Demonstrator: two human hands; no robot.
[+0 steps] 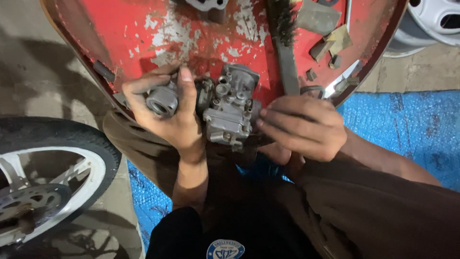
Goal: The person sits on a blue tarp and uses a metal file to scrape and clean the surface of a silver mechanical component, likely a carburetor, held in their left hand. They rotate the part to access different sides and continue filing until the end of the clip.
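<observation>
Head view, left to right: motorcycle wheel [43, 177] at lower left, black tyre on a white spoked rim with a brake disc, lying on bare concrete floor [33, 72]. Left hand [165, 112] wraps the round grey intake end of a carburetor [225, 108], thumb up across the top, fingers [143, 86] curled tight around it. Carburetor is grey cast metal, grimy, with brass-coloured screws and small ports on top; it sits at frame centre, held between both hands just over the near rim of a red tray [191, 33]. Right hand [302, 127] is against the carb's right side, fingers pressed together and laid flat, fingertips touching the body; no clear pinch visible. Tray is round red metal, paint badly chipped to bare patches. In it: a wire brush [282, 43] lying upright in frame, just right of the carb, plus small metal scraps near the right rim. Blue tarp [412, 124] covers the floor on the right. Silver wheel rim [431, 19] at top right corner.
</observation>
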